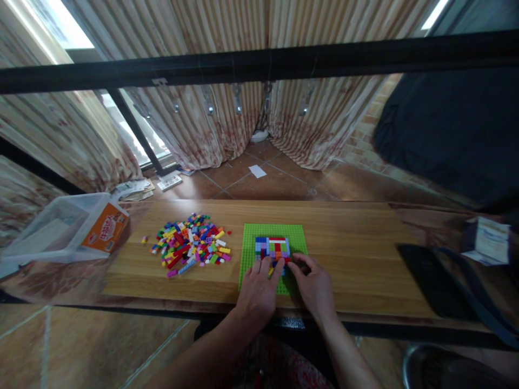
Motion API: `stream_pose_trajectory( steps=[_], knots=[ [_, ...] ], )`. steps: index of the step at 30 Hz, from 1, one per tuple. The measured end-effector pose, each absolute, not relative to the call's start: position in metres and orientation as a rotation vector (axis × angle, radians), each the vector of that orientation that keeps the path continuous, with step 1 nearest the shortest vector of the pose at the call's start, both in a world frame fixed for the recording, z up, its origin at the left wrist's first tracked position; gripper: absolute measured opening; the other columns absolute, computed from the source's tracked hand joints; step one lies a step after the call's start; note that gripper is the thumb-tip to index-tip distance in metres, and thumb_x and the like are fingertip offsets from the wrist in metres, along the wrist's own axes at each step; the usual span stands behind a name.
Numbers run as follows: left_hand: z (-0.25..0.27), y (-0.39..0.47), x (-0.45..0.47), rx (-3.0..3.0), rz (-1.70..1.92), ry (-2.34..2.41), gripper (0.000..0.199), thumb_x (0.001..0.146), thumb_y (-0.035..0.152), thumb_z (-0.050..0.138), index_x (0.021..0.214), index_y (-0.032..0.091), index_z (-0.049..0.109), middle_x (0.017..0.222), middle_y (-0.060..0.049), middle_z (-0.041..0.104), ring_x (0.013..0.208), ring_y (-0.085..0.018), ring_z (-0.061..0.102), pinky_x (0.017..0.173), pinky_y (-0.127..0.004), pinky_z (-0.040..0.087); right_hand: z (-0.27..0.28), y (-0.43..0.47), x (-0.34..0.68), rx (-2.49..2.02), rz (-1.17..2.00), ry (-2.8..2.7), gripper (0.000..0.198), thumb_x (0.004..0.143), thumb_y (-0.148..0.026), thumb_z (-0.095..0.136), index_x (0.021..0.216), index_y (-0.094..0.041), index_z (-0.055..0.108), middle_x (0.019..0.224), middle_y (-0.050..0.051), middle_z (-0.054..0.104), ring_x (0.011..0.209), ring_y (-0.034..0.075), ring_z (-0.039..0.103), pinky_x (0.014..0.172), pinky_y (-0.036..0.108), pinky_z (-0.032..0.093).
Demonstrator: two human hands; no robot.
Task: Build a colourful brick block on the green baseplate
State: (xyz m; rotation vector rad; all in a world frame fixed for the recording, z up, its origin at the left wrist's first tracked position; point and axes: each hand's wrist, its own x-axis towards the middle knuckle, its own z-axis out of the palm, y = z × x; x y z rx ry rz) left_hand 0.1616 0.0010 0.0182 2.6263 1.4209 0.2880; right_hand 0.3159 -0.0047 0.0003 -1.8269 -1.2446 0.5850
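Note:
A green baseplate (273, 230) lies on the wooden board with a patch of colored toy bricks (272, 246) pressed onto its middle: blue, light purple, red, white and green. My left hand (258, 289) rests over the front of this patch, fingers stretched out and apart, fingertips touching the bricks. From the right, my right hand (313, 280) reaches in with thumb and index finger pinched at a red brick (287, 260) at the patch's right front edge. My fingers hide part of the front rows, where a bit of yellow shows.
Left of the baseplate is a loose pile of mixed bricks (190, 240). A clear plastic bin (60, 227) with an orange label stands beyond the board's left end. A black flat item (433, 281) with a strap lies at the right. Behind runs a dark metal bar (259, 64) before curtains.

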Motion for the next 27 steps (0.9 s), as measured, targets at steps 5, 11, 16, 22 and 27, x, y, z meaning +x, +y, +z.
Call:
stream_pose_trajectory(
  steps=[5, 11, 16, 22, 27],
  knots=[
    [0.02, -0.001, 0.166, 2.689, 0.21, 1.48, 0.056, 0.084, 0.008, 0.044, 0.139, 0.021, 0.041, 0.125, -0.016, 0.052, 0.105, -0.032, 0.05, 0.078, -0.044, 0.049, -0.001, -0.006, 0.314, -1.715, 0.571, -1.268, 0.032, 0.082, -0.046, 0.056, 0.09, -0.02, 0.072, 0.089, 0.007, 0.07, 0.075, 0.019, 0.062, 0.073, 0.034, 0.049],
    [0.013, -0.001, 0.179, 2.693, 0.291, 1.435, 0.048, 0.088, 0.009, 0.04, 0.136, 0.015, 0.045, 0.123, -0.019, 0.055, 0.112, -0.032, 0.051, 0.079, -0.045, 0.051, -0.008, -0.011, 0.312, -1.696, 0.478, -1.442, 0.032, 0.09, -0.038, 0.046, 0.1, -0.02, 0.071, 0.096, 0.01, 0.07, 0.086, 0.021, 0.063, 0.08, 0.037, 0.049],
    [0.012, 0.003, 0.186, 2.767, 0.317, 1.27, 0.048, 0.087, 0.007, 0.037, 0.134, 0.009, 0.046, 0.117, -0.02, 0.059, 0.106, -0.03, 0.056, 0.081, -0.043, 0.049, -0.013, -0.012, 0.312, -1.77, 0.383, -1.587, 0.036, 0.094, -0.037, 0.038, 0.104, -0.021, 0.069, 0.096, 0.009, 0.069, 0.089, 0.02, 0.062, 0.082, 0.034, 0.048],
    [0.023, 0.004, 0.185, 2.842, 0.277, 1.289, 0.038, 0.086, 0.005, 0.039, 0.121, 0.005, 0.054, 0.104, -0.019, 0.06, 0.095, -0.028, 0.058, 0.076, -0.041, 0.05, -0.009, -0.01, 0.315, -1.713, 0.387, -1.623, 0.035, 0.093, -0.036, 0.04, 0.102, -0.02, 0.07, 0.097, 0.009, 0.069, 0.089, 0.02, 0.062, 0.084, 0.034, 0.048],
    [0.03, 0.002, 0.175, 2.793, 0.219, 1.33, 0.041, 0.085, 0.005, 0.04, 0.125, 0.006, 0.049, 0.11, -0.017, 0.06, 0.1, -0.028, 0.058, 0.078, -0.039, 0.051, -0.009, -0.011, 0.324, -1.686, 0.459, -1.461, 0.039, 0.09, -0.04, 0.043, 0.104, -0.014, 0.069, 0.103, 0.014, 0.069, 0.094, 0.023, 0.063, 0.086, 0.039, 0.048]
  ],
)
